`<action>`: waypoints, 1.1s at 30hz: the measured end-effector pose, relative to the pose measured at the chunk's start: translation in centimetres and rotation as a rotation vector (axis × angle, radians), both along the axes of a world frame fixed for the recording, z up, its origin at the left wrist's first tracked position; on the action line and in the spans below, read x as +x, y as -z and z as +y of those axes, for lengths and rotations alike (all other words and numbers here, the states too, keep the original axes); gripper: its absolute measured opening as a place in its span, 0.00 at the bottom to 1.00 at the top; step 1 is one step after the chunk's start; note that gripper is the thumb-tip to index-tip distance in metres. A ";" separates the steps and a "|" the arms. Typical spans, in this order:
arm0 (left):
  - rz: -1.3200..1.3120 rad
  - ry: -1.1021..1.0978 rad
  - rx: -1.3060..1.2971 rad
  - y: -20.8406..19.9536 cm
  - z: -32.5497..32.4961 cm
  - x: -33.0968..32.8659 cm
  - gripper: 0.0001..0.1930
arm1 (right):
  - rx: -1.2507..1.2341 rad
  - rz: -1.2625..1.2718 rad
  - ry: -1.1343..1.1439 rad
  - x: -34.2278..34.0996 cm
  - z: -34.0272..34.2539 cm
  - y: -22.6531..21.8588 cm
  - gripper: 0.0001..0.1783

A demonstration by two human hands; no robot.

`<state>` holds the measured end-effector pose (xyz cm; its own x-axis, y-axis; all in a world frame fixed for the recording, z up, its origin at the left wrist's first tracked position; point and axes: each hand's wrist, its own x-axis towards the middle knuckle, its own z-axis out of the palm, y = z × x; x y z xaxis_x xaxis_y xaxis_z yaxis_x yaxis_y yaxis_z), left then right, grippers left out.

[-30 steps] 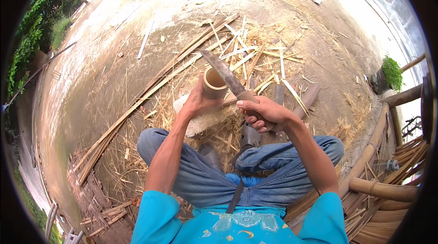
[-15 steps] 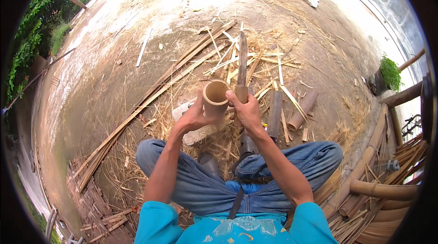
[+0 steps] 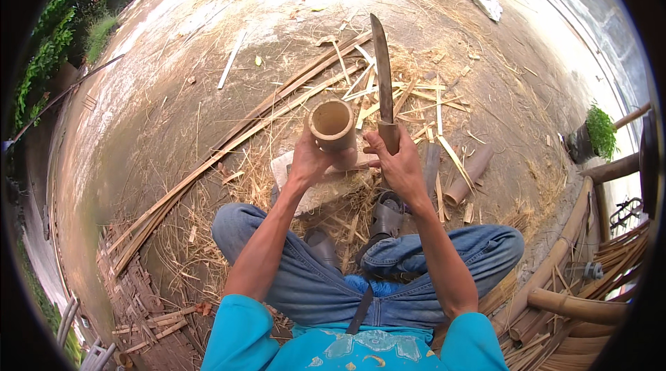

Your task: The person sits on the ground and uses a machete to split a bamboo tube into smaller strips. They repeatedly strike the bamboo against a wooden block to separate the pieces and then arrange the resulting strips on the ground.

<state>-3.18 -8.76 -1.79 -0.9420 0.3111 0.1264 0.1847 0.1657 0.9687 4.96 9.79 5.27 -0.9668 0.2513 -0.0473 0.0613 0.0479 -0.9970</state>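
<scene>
At ten o'clock, far off at the edge, I see green shrubs [image 3: 55, 45]; below them, at eight o'clock, a frayed woven mat [image 3: 135, 294] lies on the ground. Long bamboo strips [image 3: 236, 145] run slantwise from about eight o'clock up past twelve, ending near the middle of the yard. My left grip [image 3: 316, 161] is wrapped about the bamboo tube [image 3: 331, 122], fingers pressed to its wall; the tube sits near the centre of the view, its hollow mouth facing up toward me. At six o'clock from the tube is a pale block [image 3: 327, 189]; whether the two touch, I cannot tell. My right grip [image 3: 399, 163] is just to three o'clock of the tube, folded round the handle of a machete [image 3: 382, 69], whose dark blade points to twelve o'clock, clear of the tube. Beyond it lie scattered bamboo slivers [image 3: 438, 111]. Toward three o'clock from my right grip, two short bamboo pieces rest on the ground, the nearer one [image 3: 431, 163] darker than the farther one [image 3: 468, 175]. A potted plant [image 3: 600, 131] stands at three o'clock, and thick bamboo poles [image 3: 583, 307] fill four o'clock.
</scene>
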 end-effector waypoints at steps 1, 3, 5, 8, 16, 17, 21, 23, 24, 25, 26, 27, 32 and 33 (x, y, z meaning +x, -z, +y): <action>-0.033 -0.050 0.031 -0.2 0.5 0.2 0.44 | -0.016 -0.032 -0.033 0.4 0.1 0.5 0.30; -0.041 -0.122 -0.010 0.0 0.7 0.2 0.44 | 0.106 -0.128 -0.096 1.2 -0.1 0.3 0.30; -0.035 -0.129 -0.005 0.9 0.6 0.6 0.44 | 0.086 -0.201 -0.135 2.0 -0.9 0.4 0.29; -0.050 -0.097 -0.008 1.3 1.7 0.8 0.43 | 0.183 -0.075 -0.120 2.7 -1.4 3.0 0.24; -0.061 0.074 0.069 0.3 0.5 0.1 0.41 | 0.316 -0.107 -0.112 3.0 -0.8 0.1 0.23; -0.071 0.069 0.062 0.2 0.5 0.0 0.40 | 0.346 -0.066 -0.099 3.5 -1.2 -0.1 0.22; -0.062 0.026 0.022 0.3 0.8 0.1 0.40 | 0.335 -0.044 -0.148 3.7 -2.4 -0.4 0.20; -0.062 0.021 0.023 -0.1 0.9 0.3 0.40 | 0.348 -0.041 -0.147 3.5 -2.7 0.1 0.20; -0.065 0.013 0.025 -0.2 0.8 0.6 0.40 | 0.356 -0.041 -0.152 3.4 -2.8 0.4 0.20; -0.067 0.013 0.012 0.3 0.7 0.3 0.40 | 0.360 -0.026 -0.140 3.3 -3.0 0.7 0.20; -0.068 0.012 -0.001 1.2 0.6 -0.1 0.40 | 0.363 -0.011 -0.129 3.2 -3.1 1.0 0.21; -0.070 0.014 -0.013 1.3 0.7 -0.3 0.40 | 0.366 0.003 -0.116 3.1 -3.2 1.2 0.21; -0.112 0.071 0.117 0.3 1.0 0.0 0.39 | 0.379 0.016 -0.097 2.9 -3.2 1.6 0.21; -0.142 0.079 0.147 0.2 0.9 0.1 0.39 | 0.367 0.050 -0.083 2.8 -3.5 1.5 0.22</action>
